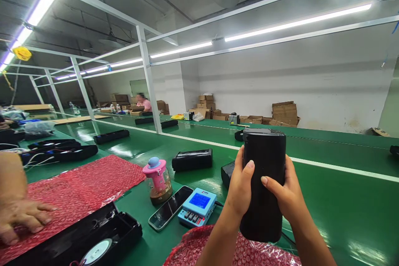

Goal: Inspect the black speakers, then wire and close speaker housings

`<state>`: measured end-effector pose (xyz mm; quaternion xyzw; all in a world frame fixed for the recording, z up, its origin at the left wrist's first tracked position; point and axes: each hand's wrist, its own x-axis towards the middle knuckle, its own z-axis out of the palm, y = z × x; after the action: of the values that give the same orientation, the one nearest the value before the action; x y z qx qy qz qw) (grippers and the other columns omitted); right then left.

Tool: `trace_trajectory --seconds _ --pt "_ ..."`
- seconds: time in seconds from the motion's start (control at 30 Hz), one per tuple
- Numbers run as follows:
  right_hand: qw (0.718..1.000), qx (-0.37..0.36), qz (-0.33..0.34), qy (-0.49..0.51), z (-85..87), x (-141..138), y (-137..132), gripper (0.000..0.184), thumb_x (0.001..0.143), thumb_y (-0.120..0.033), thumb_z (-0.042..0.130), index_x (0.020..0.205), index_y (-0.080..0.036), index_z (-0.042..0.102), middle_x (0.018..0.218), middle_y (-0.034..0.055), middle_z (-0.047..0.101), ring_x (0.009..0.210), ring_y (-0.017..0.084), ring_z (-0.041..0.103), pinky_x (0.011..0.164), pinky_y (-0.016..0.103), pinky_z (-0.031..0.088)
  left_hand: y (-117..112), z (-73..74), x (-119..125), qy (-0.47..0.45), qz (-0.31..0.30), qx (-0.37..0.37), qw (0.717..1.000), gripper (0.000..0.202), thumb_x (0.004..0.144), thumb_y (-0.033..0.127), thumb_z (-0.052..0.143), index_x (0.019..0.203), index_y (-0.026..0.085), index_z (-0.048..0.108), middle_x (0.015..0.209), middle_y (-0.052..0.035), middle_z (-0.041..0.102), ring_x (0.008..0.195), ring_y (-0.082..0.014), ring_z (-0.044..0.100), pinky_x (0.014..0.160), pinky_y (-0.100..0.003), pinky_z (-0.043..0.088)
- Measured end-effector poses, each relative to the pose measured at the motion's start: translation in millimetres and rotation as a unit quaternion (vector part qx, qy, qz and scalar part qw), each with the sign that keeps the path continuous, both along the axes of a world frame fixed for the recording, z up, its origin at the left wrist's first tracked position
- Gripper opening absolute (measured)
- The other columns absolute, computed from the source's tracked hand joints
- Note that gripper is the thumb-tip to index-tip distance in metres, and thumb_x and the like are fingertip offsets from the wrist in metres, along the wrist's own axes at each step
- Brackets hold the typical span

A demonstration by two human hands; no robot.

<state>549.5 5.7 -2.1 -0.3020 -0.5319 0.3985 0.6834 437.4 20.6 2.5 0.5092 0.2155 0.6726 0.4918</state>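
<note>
My left hand (241,183) and my right hand (285,191) grip a black box-shaped housing (264,162) from both sides, holding it upright. Both thumbs lie on the face turned toward me. It looks like a speaker casing, though its far side is hidden. Beneath it lies red bubble wrap (246,249) on the green work surface. Just left of my hands sits a light-blue tester (199,205) with a lit blue screen and a black cable. Partly hidden behind my left wrist is another black housing (227,173).
A phone (171,208) and a pink-lidded jar (158,183) stand left of the tester. A black speaker (192,160) lies beyond. An opened black casing (102,237) is at front left, near a co-worker's hand (25,218) on red bubble wrap (93,178). White posts (148,79) rise from the bench.
</note>
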Motion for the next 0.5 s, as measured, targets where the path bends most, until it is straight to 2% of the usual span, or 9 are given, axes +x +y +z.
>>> trace_trajectory --seconds 0.17,0.5 --pt "1.000 0.004 0.005 -0.001 -0.2 0.4 -1.0 0.070 0.069 -0.034 0.074 0.129 -0.022 0.039 0.126 0.0102 0.054 0.110 0.028 0.057 0.093 0.043 0.051 -0.1 -0.1 -0.1 0.008 0.003 0.002 1.000 0.060 0.084 0.047 0.060 0.136 0.022 0.046 0.137 -0.0091 0.053 0.130 -0.0307 0.046 0.112 -0.046 0.033" --pt "1.000 0.001 0.000 -0.003 0.7 -0.4 0.7 0.071 0.067 -0.034 0.074 0.129 -0.021 0.039 0.125 0.0104 0.054 0.111 0.028 0.056 0.093 0.042 0.051 -1.0 0.1 -0.5 0.015 -0.019 0.010 1.000 0.055 0.089 0.043 0.053 0.139 0.024 0.041 0.141 -0.0063 0.049 0.132 -0.0269 0.044 0.114 -0.042 0.031"
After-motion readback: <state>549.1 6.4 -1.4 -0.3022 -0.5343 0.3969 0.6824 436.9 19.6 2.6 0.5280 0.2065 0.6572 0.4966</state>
